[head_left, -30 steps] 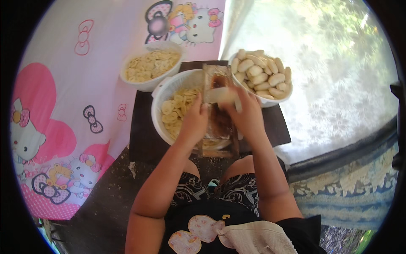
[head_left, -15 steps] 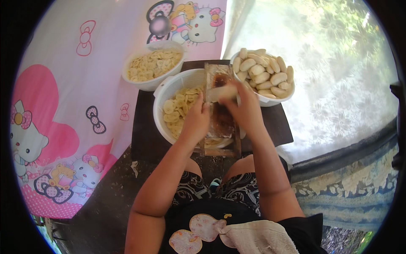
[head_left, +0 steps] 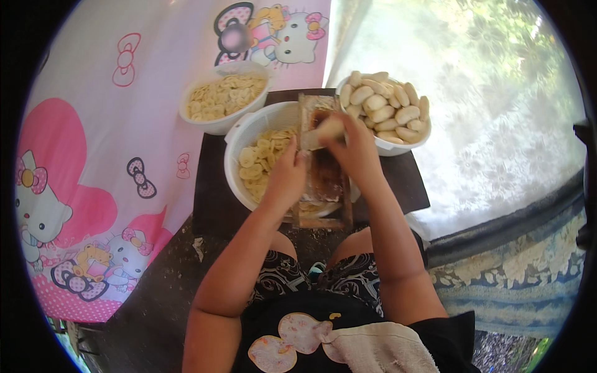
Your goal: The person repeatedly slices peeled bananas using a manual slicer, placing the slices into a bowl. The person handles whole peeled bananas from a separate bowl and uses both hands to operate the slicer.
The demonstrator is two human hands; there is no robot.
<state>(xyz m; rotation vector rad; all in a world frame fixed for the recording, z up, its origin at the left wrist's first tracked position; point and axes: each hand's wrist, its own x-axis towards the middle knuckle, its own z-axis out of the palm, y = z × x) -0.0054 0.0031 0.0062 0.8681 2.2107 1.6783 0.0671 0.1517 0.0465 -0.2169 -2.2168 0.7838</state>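
A wooden slicer board (head_left: 326, 177) lies across a white basin (head_left: 233, 155), its near end toward my knees. My left hand (head_left: 290, 174) is closed on the board's left edge. In my right hand (head_left: 356, 149) is a peeled banana (head_left: 329, 129), pressed against the board near its blade; motion blurs it a little, and my fingers cover part of it. Banana slices (head_left: 264, 158) lie in the basin to the left of the board. How the fingers of my left hand wrap under the edge is hidden.
A white bowl of thin banana slices (head_left: 227, 96) stands at the back left. Whole peeled bananas (head_left: 385, 109) fill another white bowl at the back right. Everything stands on a dark low table (head_left: 214, 186). A printed curtain hangs left, a sheer one right.
The banana and my right hand have shifted slightly on the board, and the banana now looks more tilted. My left hand keeps its hold on the edge.
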